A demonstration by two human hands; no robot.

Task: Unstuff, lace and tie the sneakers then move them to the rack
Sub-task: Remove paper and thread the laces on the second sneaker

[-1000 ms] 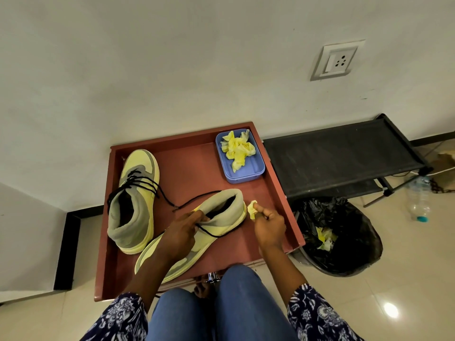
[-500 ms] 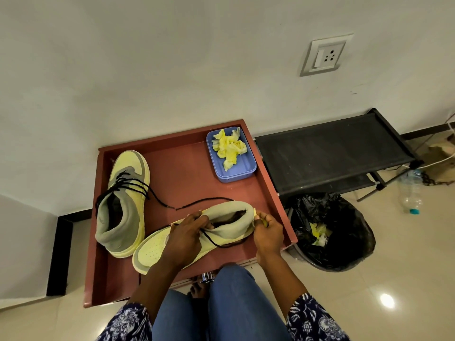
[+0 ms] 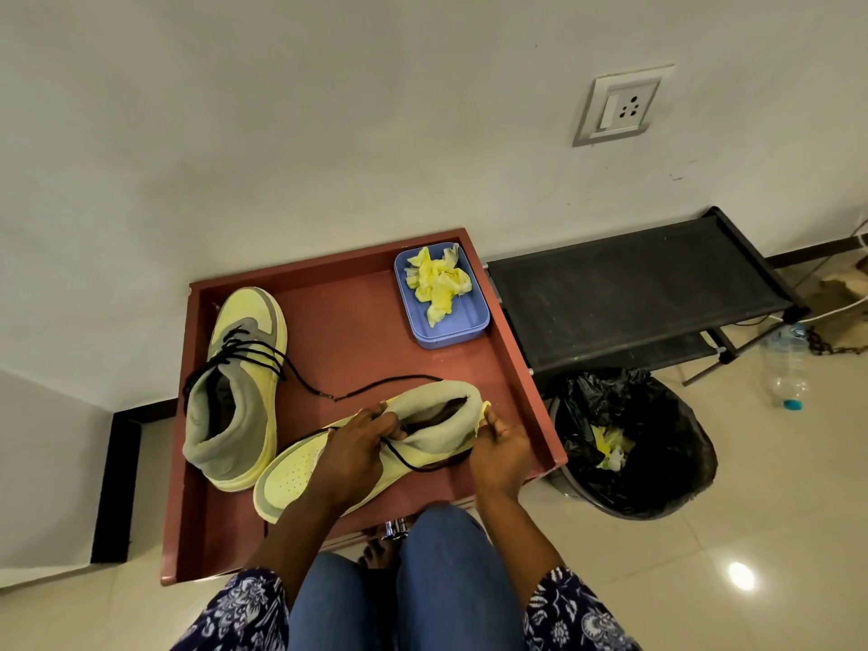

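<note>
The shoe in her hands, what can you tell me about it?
The near shoe is a pale yellow high-top with a grey suede-like collar, lying tilted on the red tray. The left hand grips its tongue area; the right hand pinches its heel. A loose black lace trails from it.

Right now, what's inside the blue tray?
Crumpled yellow paper lies in the blue tray, filling its far half. Whatever lies under the paper is covered.
</note>
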